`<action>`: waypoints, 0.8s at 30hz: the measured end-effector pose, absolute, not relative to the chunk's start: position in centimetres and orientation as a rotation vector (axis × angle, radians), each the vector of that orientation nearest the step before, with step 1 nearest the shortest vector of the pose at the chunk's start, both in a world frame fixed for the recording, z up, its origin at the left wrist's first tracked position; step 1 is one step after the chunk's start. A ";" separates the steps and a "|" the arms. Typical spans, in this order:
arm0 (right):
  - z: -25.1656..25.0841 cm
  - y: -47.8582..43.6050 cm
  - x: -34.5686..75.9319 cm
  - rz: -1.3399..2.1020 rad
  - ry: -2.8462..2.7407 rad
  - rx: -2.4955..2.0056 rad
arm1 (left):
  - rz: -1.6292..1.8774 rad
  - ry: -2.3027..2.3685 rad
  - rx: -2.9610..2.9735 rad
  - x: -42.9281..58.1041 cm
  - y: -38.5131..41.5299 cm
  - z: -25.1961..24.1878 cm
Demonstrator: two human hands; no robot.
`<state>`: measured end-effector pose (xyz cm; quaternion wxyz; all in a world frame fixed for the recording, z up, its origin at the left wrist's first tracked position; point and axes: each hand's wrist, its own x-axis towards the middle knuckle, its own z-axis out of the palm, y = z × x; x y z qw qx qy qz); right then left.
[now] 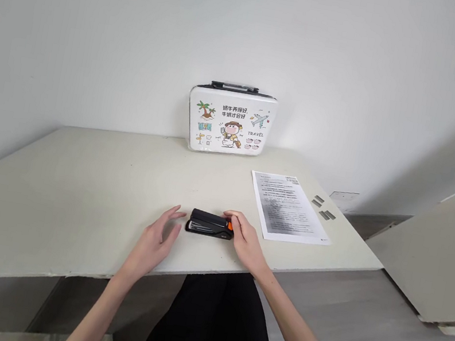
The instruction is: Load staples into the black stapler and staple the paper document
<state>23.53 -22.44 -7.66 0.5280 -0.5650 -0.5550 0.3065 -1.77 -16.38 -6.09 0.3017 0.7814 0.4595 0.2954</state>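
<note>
A black stapler (210,224) with an orange part at its right end lies near the front edge of the table. My right hand (245,239) grips that orange end, thumb and fingers around it. Just off the stapler's left end is my left hand (158,238), fingers apart and curved, holding nothing. Printed sheets of paper (290,210) lie to the right of my right hand. Beyond their right edge are several grey strips of staples (325,215).
Against the wall at the back of the table (74,197) stands a white case (229,124) with cartoon prints and a black handle. A wall socket (344,197) sits low past the table's right edge. A pale panel (441,247) leans at far right.
</note>
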 end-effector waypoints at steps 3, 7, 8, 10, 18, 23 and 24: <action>-8.1 -22.3 23.4 0.691 -1.375 -1.372 | 0.860 1.210 2.030 -1.9 -16.4 -6.0; -8.4 -22.0 23.4 0.653 -1.400 -1.390 | 1.025 1.224 1.863 -2.0 -16.4 -6.1; -8.4 -22.0 23.4 0.648 -1.396 -1.390 | 1.068 1.222 1.791 -2.0 -16.4 -6.2; -8.4 -22.1 23.4 0.636 -1.390 -1.387 | 1.145 1.185 1.649 -2.0 -16.3 -6.3; -8.1 -22.5 23.0 0.609 -1.552 -1.443 | 1.200 1.130 1.461 -2.1 -16.4 -5.9; -8.1 -23.6 22.9 0.442 -1.541 -1.368 | 1.217 1.060 1.257 -1.3 -16.9 -5.2; -8.0 -24.1 22.8 0.385 -1.547 -1.326 | 1.229 1.031 1.143 -0.9 -17.0 -5.0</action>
